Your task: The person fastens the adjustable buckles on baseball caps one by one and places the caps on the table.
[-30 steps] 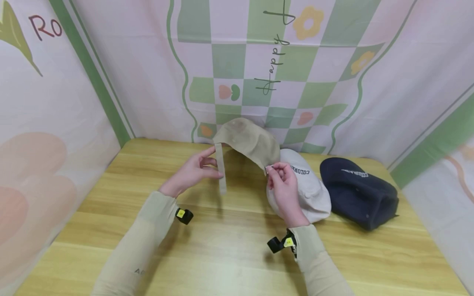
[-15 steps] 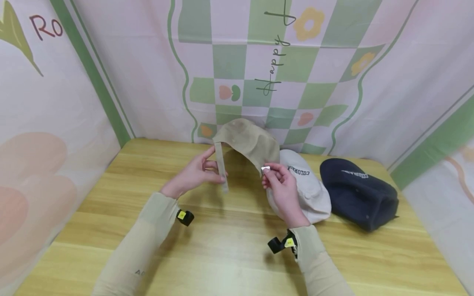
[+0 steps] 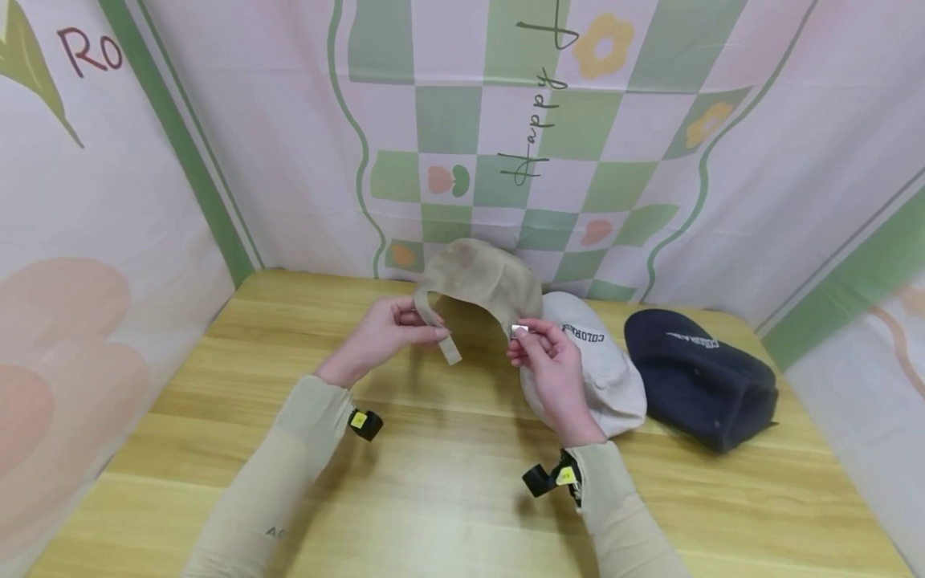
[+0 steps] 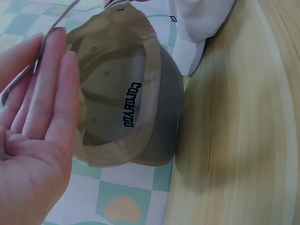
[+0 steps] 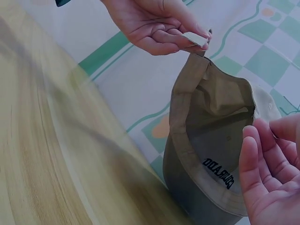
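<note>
A khaki baseball cap (image 3: 482,271) is held up near the back curtain, its back opening towards me. My left hand (image 3: 383,335) pinches the cap's loose adjuster strap (image 3: 451,351) between thumb and fingers, with the strap's end sticking out past the thumb. At the other side of the opening, my right hand (image 3: 558,365) pinches the small silver buckle (image 3: 519,330). In the left wrist view the inside of the cap (image 4: 110,75) shows dark COLORADO stitching. The strap end and the buckle are apart.
A white cap (image 3: 607,385) lies on the wooden table (image 3: 433,498) beside my right hand. Farther right is a navy cap (image 3: 697,381). A patterned curtain (image 3: 448,120) hangs behind the table.
My left hand has bent the strap inward, so its end now slants right towards the buckle. The right hand has turned the buckle's silver face into view. The cap dips slightly.
</note>
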